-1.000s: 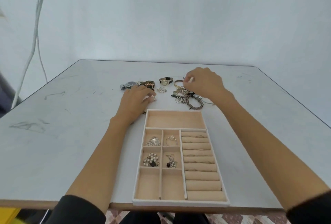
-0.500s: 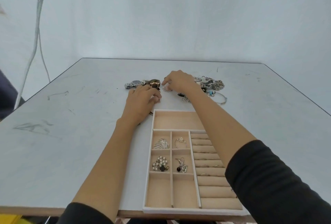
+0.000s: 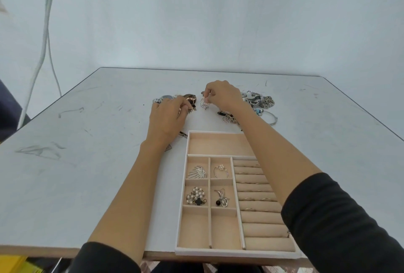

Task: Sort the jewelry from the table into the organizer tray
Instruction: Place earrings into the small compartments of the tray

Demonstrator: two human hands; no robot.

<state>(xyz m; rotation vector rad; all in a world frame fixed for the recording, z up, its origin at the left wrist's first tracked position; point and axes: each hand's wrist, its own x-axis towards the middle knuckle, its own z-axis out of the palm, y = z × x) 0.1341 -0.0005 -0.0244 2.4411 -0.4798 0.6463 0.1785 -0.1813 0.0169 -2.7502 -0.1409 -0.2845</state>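
Right hand point(image 3: 220, 95) pinches a small silver piece point(image 3: 205, 104) beyond the tray point(image 3: 182, 185); lift it straight, clear of the pile point(image 3: 260, 100). Left hand point(image 3: 167, 116) grip: cannot tell.

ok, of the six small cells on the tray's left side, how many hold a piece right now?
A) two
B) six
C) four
C: a fan-shaped brooch, a pearl ring, a pearl-and-clover piece and a dark-stone pendant sit one per cell in the four farther cells of the organizer tray; the two nearest hold nothing.
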